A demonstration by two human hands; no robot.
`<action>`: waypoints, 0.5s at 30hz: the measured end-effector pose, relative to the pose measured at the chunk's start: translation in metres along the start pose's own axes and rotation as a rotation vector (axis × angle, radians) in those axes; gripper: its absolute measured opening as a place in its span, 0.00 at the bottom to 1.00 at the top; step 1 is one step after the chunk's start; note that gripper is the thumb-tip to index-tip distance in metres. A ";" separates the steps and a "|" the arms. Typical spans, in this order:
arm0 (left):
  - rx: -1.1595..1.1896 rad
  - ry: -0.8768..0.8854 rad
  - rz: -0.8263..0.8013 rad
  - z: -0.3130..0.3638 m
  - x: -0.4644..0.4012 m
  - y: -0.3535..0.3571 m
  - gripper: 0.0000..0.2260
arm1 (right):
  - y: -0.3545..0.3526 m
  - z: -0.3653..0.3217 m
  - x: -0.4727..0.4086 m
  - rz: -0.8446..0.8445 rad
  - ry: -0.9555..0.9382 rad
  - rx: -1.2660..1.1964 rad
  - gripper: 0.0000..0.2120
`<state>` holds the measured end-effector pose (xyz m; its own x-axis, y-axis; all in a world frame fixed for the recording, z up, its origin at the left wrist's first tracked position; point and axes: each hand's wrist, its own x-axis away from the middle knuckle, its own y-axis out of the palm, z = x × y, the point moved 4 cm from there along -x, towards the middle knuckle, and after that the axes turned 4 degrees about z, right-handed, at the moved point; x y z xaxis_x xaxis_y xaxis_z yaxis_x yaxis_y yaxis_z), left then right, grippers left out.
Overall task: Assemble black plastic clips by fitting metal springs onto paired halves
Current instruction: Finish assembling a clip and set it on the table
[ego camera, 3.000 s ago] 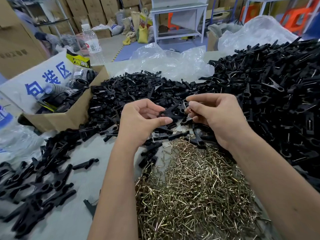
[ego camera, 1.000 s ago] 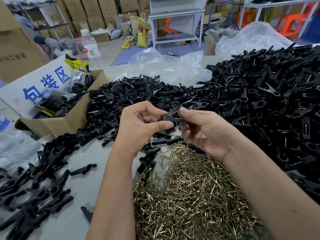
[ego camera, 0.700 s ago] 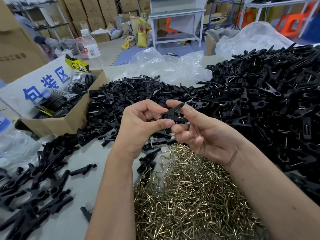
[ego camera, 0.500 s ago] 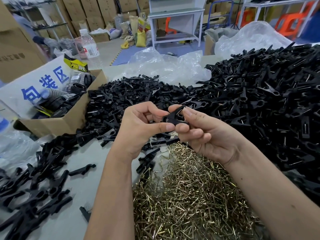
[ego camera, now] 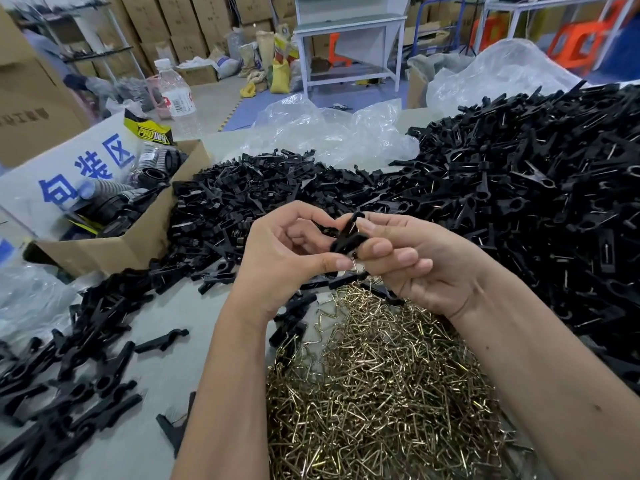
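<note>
- Partly hidden, the black clip [ego camera: 347, 237] sits between both hands' fingers; its spring [ego camera: 354, 264] barely shows.
- Left hand [ego camera: 280, 251] and right hand [ego camera: 415, 261] pinch it, fingers curled.

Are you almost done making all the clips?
No. The big heap on the right looks finished, with springs showing. Both hands, left hand and right hand, hold one clip. Many loose halves and brass springs remain.

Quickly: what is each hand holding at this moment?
Left hand: pinches the black clip and the metal spring.
Right hand: fingers curled round the same black clip.
</note>
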<state>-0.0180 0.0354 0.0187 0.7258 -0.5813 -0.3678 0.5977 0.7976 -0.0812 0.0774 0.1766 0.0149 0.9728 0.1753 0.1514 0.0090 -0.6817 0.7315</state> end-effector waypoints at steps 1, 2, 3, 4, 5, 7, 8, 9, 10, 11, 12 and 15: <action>-0.001 0.005 0.013 0.000 0.000 -0.001 0.20 | 0.000 -0.002 -0.001 0.028 -0.015 0.073 0.22; -0.003 0.010 0.025 0.000 -0.001 -0.004 0.20 | 0.000 -0.004 -0.001 0.048 -0.031 0.151 0.21; -0.008 0.011 0.033 0.000 -0.001 -0.006 0.20 | 0.000 -0.005 -0.001 0.058 -0.045 0.224 0.19; -0.018 0.010 0.034 0.000 -0.002 -0.008 0.19 | 0.001 -0.005 0.000 0.058 -0.049 0.282 0.16; -0.030 0.007 0.031 0.000 -0.002 -0.009 0.19 | 0.001 -0.004 0.001 0.049 -0.043 0.322 0.14; -0.035 -0.005 0.024 0.000 0.000 -0.010 0.19 | 0.001 -0.002 0.002 0.024 -0.030 0.352 0.14; -0.027 -0.012 0.024 0.000 0.000 -0.010 0.18 | 0.000 -0.002 0.002 0.008 -0.031 0.344 0.14; -0.015 -0.016 0.022 0.000 0.001 -0.010 0.18 | 0.000 -0.002 0.002 -0.010 -0.033 0.327 0.14; -0.003 -0.016 0.019 0.000 0.001 -0.009 0.18 | 0.000 -0.002 0.002 -0.030 -0.034 0.305 0.14; 0.007 -0.012 0.013 0.001 0.001 -0.008 0.18 | -0.001 -0.001 0.002 -0.049 -0.034 0.282 0.15; 0.014 -0.007 0.009 0.002 0.001 -0.008 0.18 | -0.001 -0.001 0.002 -0.066 -0.032 0.259 0.16; 0.037 0.002 0.019 0.006 0.001 -0.008 0.17 | -0.002 0.001 0.001 -0.096 -0.023 0.197 0.18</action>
<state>-0.0201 0.0277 0.0241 0.7363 -0.5662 -0.3704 0.5962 0.8018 -0.0406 0.0785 0.1776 0.0125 0.9703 0.2314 0.0711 0.1444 -0.7889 0.5974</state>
